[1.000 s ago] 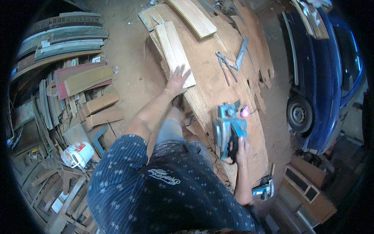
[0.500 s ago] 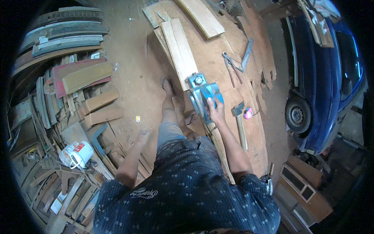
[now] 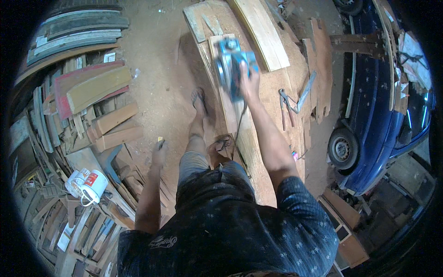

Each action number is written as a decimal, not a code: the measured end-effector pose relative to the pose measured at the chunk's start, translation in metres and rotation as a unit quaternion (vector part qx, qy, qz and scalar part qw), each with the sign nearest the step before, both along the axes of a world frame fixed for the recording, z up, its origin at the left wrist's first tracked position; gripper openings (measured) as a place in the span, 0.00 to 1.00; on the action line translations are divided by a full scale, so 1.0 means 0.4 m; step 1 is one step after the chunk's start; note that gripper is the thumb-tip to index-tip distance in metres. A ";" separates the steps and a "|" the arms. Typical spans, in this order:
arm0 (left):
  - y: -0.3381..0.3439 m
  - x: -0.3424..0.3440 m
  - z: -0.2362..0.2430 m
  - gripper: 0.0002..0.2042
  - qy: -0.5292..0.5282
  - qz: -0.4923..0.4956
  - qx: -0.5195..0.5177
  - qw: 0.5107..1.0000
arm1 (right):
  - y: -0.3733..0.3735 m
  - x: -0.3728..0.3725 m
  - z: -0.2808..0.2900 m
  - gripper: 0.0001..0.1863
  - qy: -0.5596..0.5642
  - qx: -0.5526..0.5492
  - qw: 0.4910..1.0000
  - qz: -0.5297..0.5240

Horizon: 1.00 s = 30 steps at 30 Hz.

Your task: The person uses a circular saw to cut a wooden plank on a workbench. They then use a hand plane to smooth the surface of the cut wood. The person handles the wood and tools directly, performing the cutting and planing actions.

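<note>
The right hand point(image 3: 249, 84) is curling its fingers around the grip of a blue power planer point(image 3: 233, 69), which is sitting on a pale board point(image 3: 230, 113). Both are pointing away from the person, their long axes running nearly parallel, far ends leaning slightly left. The left hand point(image 3: 158, 154) is hanging over the floor point(image 3: 154, 60); whether its fingers are closing is unclear. A white bucket point(image 3: 95, 186) and the dark shirt point(image 3: 221, 231) are bearing lettering.
</note>
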<state>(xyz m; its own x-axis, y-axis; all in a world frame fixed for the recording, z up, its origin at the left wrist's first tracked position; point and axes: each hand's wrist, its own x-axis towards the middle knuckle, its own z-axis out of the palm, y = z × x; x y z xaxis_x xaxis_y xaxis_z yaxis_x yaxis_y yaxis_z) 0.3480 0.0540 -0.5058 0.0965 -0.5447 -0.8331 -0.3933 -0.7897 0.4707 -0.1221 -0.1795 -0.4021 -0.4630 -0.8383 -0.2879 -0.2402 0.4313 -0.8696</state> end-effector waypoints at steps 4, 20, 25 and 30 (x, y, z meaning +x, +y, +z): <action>-0.131 -0.082 0.054 0.22 0.004 0.005 -0.097 0.995 | -0.302 0.010 -0.004 0.34 0.009 -0.032 0.999 -0.004; -0.351 -0.770 0.368 0.27 0.003 -0.283 -0.418 0.863 | 0.528 0.011 0.085 0.23 -0.134 0.033 0.990 -0.016; -0.285 -0.865 0.404 0.25 -0.015 -0.535 -0.337 0.774 | 0.778 0.005 0.109 0.21 -0.049 0.018 0.999 0.006; -0.345 -0.872 0.363 0.23 -0.045 -0.489 -0.338 0.803 | 0.707 -0.005 0.077 0.23 -0.004 0.016 1.000 0.014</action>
